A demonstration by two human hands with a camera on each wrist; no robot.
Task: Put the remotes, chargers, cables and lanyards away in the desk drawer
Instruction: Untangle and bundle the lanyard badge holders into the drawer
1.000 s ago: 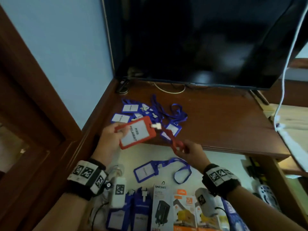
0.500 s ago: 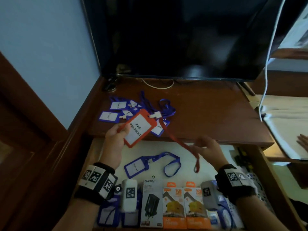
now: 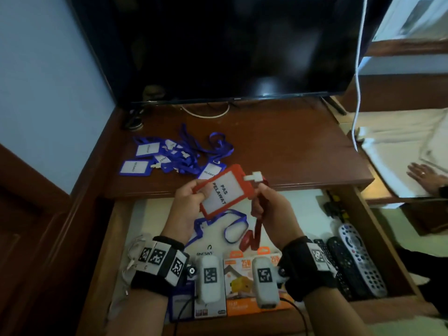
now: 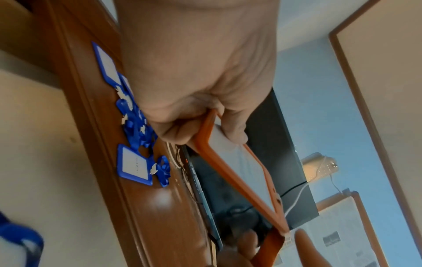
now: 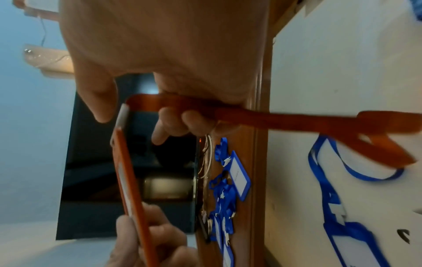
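Note:
A red badge holder (image 3: 221, 191) reading "PAS PELAWAT" hangs over the open drawer (image 3: 378, 229). My left hand (image 3: 191, 197) pinches its lower left edge; the left wrist view shows my thumb and fingers clamped on the red frame (image 4: 219, 159). My right hand (image 3: 268, 202) grips its red strap (image 3: 252, 235) just below the white clip, and the strap's loop dangles into the drawer. In the right wrist view my fingers curl round the strap (image 5: 285, 120). Several blue lanyards (image 3: 174, 157) lie in a heap on the desk top. One blue lanyard (image 3: 228, 226) lies in the drawer.
Boxed chargers (image 3: 242, 282) line the drawer's front, remotes (image 3: 356, 258) lie at its right, and white cables (image 3: 132, 260) at its left. A dark television (image 3: 230, 44) stands at the back of the desk. Another person's hand (image 3: 425, 177) rests on white cloth at the right.
Both hands came down and nearer to me, over the drawer. My right hand slid up the red strap to just below the clip, and the strap now hangs down in a loop.

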